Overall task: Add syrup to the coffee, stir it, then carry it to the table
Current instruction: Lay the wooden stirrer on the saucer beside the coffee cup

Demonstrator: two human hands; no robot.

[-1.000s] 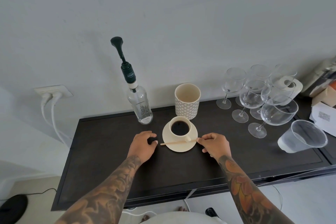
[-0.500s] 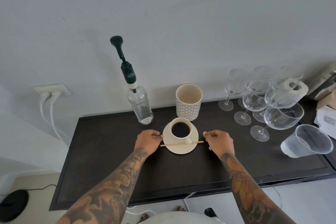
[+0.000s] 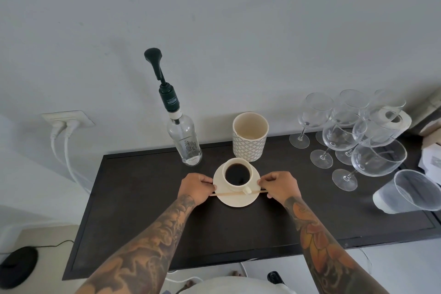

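Against a plain pale wall stands a dark sideboard [image 3: 143,198], with a double socket [image 3: 68,119] and two white plugs off to the left. From the head view, the cream saucer [image 3: 238,200] sits near the middle of the top, and the cup of black coffee [image 3: 237,174] stands on it, handle turned toward the person. A wooden stir stick [image 3: 229,194] lies across the saucer's near side, in front of the cup. The left hand [image 3: 196,187] has its fingers curled onto the saucer's left rim, and the right hand [image 3: 279,186] grips the right rim the same way, so both hands pinch the saucer from either side. Just behind, the syrup bottle [image 3: 187,143] with its dark pump top stands upright, a patterned cream tumbler [image 3: 249,141] beside it. Wine glasses [image 3: 338,131] cluster to the right, with a clear plastic cup [image 3: 410,192] lying on its side near the edge.
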